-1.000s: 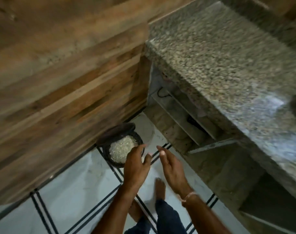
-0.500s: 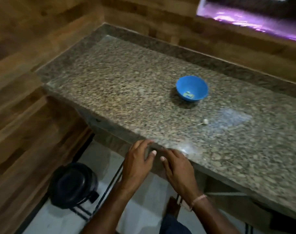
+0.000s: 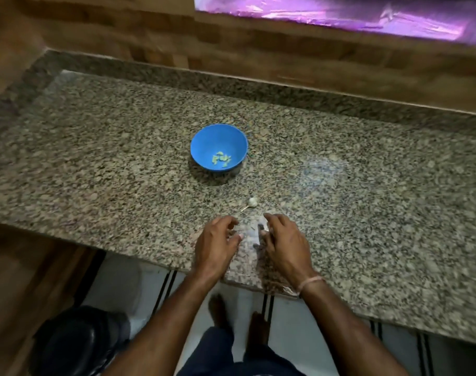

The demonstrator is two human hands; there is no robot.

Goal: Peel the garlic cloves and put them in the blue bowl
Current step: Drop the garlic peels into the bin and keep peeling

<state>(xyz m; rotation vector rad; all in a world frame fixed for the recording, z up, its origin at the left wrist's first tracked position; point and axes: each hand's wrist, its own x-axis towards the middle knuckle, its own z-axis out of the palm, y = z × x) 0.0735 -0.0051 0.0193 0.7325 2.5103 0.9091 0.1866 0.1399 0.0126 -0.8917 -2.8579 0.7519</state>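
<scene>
Hands are held low over the near edge of the granite counter (image 3: 123, 158), palms down and a little apart, with both forearms reaching up from the bottom of the view. The left hand (image 3: 215, 240) is loosely curled, its fingers bent downward toward the stone and nothing seen in its grasp. The right hand (image 3: 283, 240) is posed in mirror fashion, fingers relaxed and arched; a thin band (image 3: 310, 282) is worn at its wrist. Whether the fingertips touch the counter cannot be told. A garlic piece (image 3: 252, 202) with a thin stem is seen lying on the stone just beyond the hands, between them and the blue bowl (image 3: 204, 142). Peeled cloves (image 3: 221, 159) are gathered at the bowl's bottom. A black bin (image 3: 76, 343) is seen on the floor at lower left.
</scene>
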